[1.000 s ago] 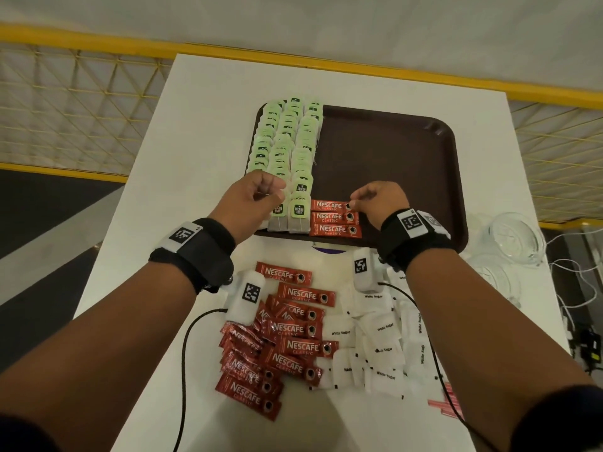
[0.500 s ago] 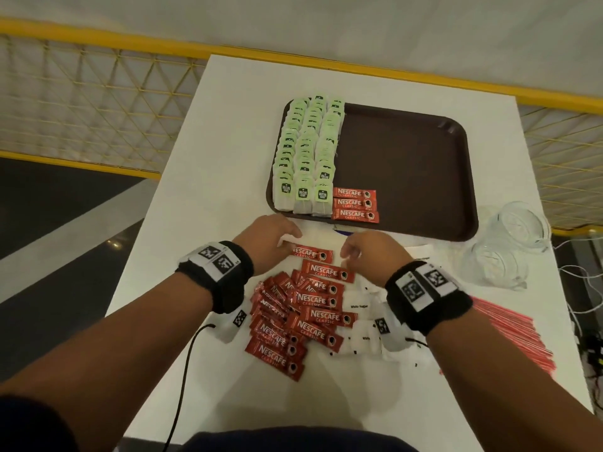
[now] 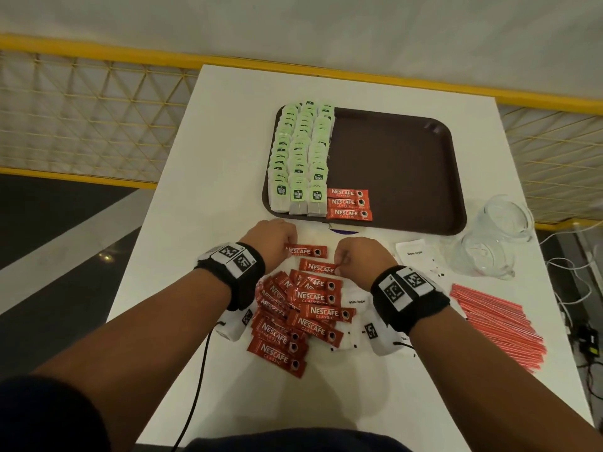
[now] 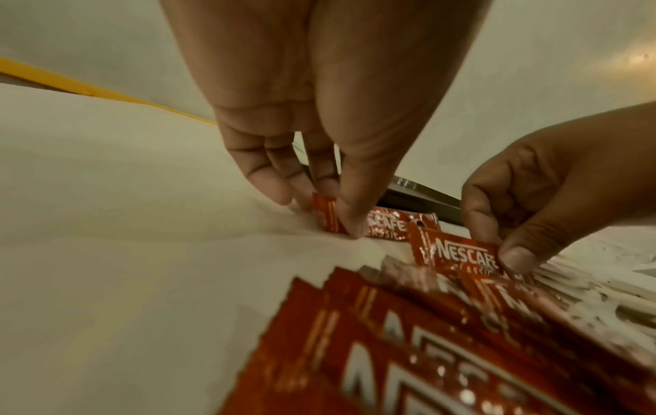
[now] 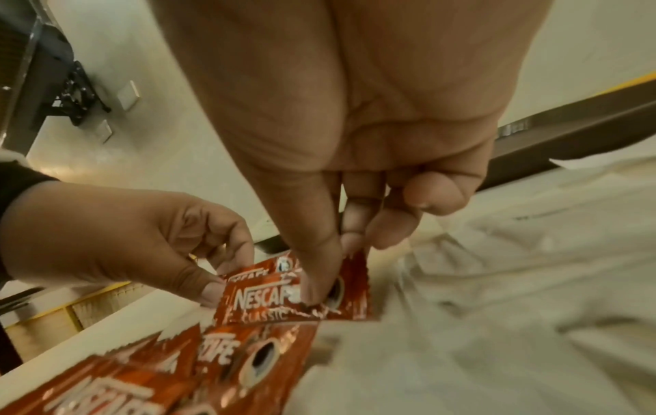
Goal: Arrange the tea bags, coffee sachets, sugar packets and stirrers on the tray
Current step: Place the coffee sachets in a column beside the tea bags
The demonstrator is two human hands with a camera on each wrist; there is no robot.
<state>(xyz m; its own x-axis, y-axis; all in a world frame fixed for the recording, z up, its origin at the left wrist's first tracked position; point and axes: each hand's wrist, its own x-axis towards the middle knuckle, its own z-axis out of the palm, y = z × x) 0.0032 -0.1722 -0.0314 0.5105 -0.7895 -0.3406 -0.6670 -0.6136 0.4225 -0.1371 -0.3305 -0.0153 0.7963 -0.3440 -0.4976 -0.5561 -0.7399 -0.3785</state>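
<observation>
A dark brown tray [image 3: 401, 164] holds three rows of green tea bags [image 3: 300, 158] on its left side and three red coffee sachets [image 3: 349, 203] at its near edge. In front of the tray, my left hand [image 3: 274, 239] pinches the left end of one loose coffee sachet [image 3: 306, 251] [image 4: 387, 224]. My right hand [image 3: 355, 256] pinches the right end of a second sachet [image 3: 318, 267] [image 5: 284, 294] just below it. A pile of coffee sachets [image 3: 293, 321] lies between my wrists. White sugar packets [image 3: 357, 301] lie partly under my right wrist. Red stirrers [image 3: 496, 324] lie at the right.
Two clear glass jugs [image 3: 492, 236] stand right of the tray, near the table's right edge. A loose sugar packet [image 3: 412, 252] lies beside them. Cables trail off the table's right side. A yellow railing [image 3: 98, 119] with mesh runs behind and left of the table.
Both hands came back from the tray's near edge to the sachet pile, leaving three sachets on the tray. Each hand has now taken hold of a loose sachet.
</observation>
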